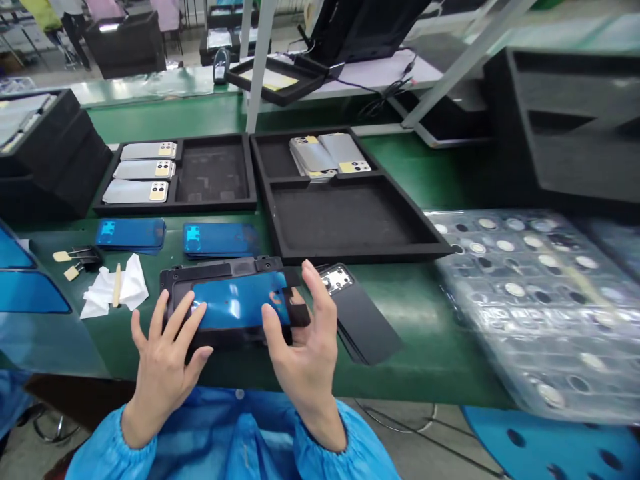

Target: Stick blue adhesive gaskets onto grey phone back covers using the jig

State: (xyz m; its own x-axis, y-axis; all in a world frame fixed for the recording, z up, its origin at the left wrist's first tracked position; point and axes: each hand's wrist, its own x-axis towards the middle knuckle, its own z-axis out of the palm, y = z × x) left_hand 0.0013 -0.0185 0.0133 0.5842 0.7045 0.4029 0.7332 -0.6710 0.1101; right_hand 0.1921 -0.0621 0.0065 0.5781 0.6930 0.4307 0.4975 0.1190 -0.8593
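A black fixture (245, 268) lies on the bench in front of me, with a blue film-covered panel (235, 300) set in it. My left hand (167, 350) lies spread, its fingertips resting on the panel's left end and the fixture's edge. At the right end is my right hand (307, 340), thumb and index finger wide apart, the thumb at the film's edge. Its lower fingers are partly hidden behind the palm. Close by on the right, dark grey phone back covers (367, 320) lie stacked, a camera cutout at the top.
Two stacks of blue films (131, 233) lie behind the fixture. White tissue (134, 280) and a binder clip (87, 257) sit to the left. Farther back are a left black tray (215, 203) and a right black tray (360, 253), both holding phone covers. Clear plastic trays (545, 320) fill the right.
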